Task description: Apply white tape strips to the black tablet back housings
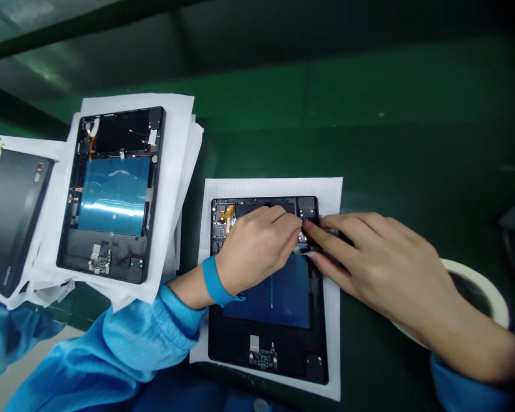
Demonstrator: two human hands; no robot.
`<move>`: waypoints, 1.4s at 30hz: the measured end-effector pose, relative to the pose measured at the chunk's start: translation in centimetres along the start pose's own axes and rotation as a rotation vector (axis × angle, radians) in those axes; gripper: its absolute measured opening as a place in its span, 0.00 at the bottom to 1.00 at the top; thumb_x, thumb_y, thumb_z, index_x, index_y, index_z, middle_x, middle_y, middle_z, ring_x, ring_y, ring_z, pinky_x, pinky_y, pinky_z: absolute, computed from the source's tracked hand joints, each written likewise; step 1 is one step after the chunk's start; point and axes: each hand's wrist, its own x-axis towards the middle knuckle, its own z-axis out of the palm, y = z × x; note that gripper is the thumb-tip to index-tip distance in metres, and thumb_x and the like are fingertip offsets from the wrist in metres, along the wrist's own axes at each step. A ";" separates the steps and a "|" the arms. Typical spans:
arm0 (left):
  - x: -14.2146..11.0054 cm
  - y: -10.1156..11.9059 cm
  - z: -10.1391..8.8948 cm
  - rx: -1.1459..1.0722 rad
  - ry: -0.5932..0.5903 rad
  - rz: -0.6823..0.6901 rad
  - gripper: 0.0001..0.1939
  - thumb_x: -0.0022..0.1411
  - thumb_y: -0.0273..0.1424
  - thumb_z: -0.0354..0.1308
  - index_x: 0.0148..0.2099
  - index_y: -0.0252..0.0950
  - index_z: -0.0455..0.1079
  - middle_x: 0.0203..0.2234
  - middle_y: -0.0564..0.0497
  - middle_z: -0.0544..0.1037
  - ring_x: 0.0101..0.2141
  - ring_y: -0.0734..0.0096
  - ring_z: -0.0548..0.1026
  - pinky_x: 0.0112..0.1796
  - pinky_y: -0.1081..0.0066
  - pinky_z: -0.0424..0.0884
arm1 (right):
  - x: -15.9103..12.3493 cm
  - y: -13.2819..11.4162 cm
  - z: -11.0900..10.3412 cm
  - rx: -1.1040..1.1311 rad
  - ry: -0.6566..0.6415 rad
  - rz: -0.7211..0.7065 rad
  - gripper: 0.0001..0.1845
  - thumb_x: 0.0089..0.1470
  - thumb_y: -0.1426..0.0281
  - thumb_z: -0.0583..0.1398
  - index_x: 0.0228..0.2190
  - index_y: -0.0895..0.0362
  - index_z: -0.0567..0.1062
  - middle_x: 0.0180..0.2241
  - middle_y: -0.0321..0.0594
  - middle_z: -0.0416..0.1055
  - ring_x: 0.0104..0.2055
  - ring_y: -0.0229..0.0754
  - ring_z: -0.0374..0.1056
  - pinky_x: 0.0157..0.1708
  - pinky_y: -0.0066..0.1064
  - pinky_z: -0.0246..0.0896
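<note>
An opened black tablet lies on white paper in front of me, its insides facing up. A blue-filmed battery fills its middle, and a small circuit board sits near its lower edge. My left hand, with a blue wrist band, reaches across the upper part, its fingers closed in a pinch near the upper right corner. From the right, my right hand meets it there, thumb and index finger bent together. A pale, shiny scrap shows by the fingertips; what either hand grips is too small or hidden to name.
Left of the work, a second opened tablet rests on stacked white sheets. Beyond it, a dark closed device lies on paper at the left edge. A cream tape roll lies partly under my right forearm. The bench is green.
</note>
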 end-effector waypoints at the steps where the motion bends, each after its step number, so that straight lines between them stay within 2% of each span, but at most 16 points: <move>1: 0.0 0.0 0.0 0.014 0.000 0.005 0.13 0.73 0.27 0.49 0.38 0.32 0.73 0.30 0.50 0.74 0.32 0.68 0.72 0.35 0.68 0.70 | 0.0 0.0 0.0 -0.011 0.010 -0.011 0.16 0.64 0.65 0.57 0.47 0.61 0.77 0.40 0.44 0.75 0.39 0.43 0.67 0.36 0.36 0.58; 8: -0.5 0.7 -0.7 0.288 -0.020 0.154 0.11 0.71 0.25 0.51 0.39 0.32 0.74 0.31 0.48 0.74 0.32 0.64 0.71 0.32 0.65 0.69 | -0.3 -0.1 0.1 0.012 0.028 -0.014 0.15 0.63 0.64 0.57 0.45 0.60 0.78 0.41 0.45 0.75 0.41 0.45 0.67 0.38 0.36 0.58; 12: -1.0 1.3 -1.0 0.373 0.012 0.196 0.09 0.69 0.24 0.53 0.43 0.29 0.75 0.39 0.44 0.78 0.39 0.60 0.74 0.35 0.64 0.71 | -0.3 -0.2 0.1 0.055 0.030 0.014 0.15 0.63 0.65 0.57 0.45 0.59 0.77 0.41 0.46 0.76 0.42 0.46 0.69 0.40 0.37 0.61; 16: -1.2 1.3 -1.3 0.360 -0.017 0.201 0.10 0.70 0.25 0.52 0.44 0.28 0.74 0.41 0.43 0.78 0.42 0.61 0.75 0.37 0.65 0.72 | -0.2 -0.1 0.0 0.162 0.137 0.054 0.12 0.60 0.70 0.60 0.46 0.58 0.76 0.39 0.41 0.78 0.39 0.40 0.72 0.40 0.32 0.65; 19: -1.2 1.0 -1.3 0.343 -0.061 0.200 0.10 0.70 0.24 0.51 0.43 0.29 0.74 0.40 0.43 0.77 0.42 0.61 0.75 0.38 0.65 0.72 | 0.3 -0.2 0.0 0.103 0.179 0.097 0.14 0.59 0.72 0.62 0.47 0.58 0.74 0.37 0.38 0.79 0.35 0.37 0.73 0.32 0.28 0.63; 21: -1.2 0.9 -1.3 0.335 -0.070 0.200 0.12 0.71 0.24 0.49 0.42 0.29 0.74 0.39 0.43 0.77 0.42 0.61 0.75 0.38 0.64 0.72 | 0.7 -0.4 0.0 0.029 0.179 0.112 0.14 0.58 0.73 0.63 0.47 0.59 0.75 0.36 0.37 0.79 0.33 0.37 0.72 0.28 0.28 0.60; 25: -1.2 0.8 -1.0 0.316 -0.037 0.207 0.13 0.71 0.24 0.48 0.41 0.29 0.75 0.36 0.43 0.77 0.41 0.61 0.75 0.38 0.64 0.72 | 1.2 -0.6 0.3 -0.038 0.164 0.099 0.13 0.57 0.73 0.64 0.45 0.60 0.75 0.34 0.37 0.79 0.31 0.37 0.72 0.28 0.29 0.59; 30: -1.3 0.7 -0.9 0.312 0.020 0.213 0.13 0.70 0.23 0.48 0.40 0.28 0.75 0.33 0.45 0.75 0.38 0.62 0.74 0.37 0.65 0.71 | 1.1 -0.6 0.5 -0.037 0.163 0.077 0.14 0.54 0.74 0.66 0.44 0.62 0.76 0.35 0.40 0.79 0.32 0.39 0.72 0.29 0.29 0.60; 42: -1.5 0.6 -0.8 0.300 0.004 0.204 0.13 0.71 0.23 0.47 0.41 0.29 0.75 0.33 0.44 0.75 0.38 0.62 0.74 0.37 0.65 0.71 | 1.1 -0.7 0.5 -0.040 0.131 0.080 0.12 0.56 0.74 0.64 0.43 0.59 0.75 0.36 0.39 0.79 0.32 0.38 0.73 0.29 0.29 0.60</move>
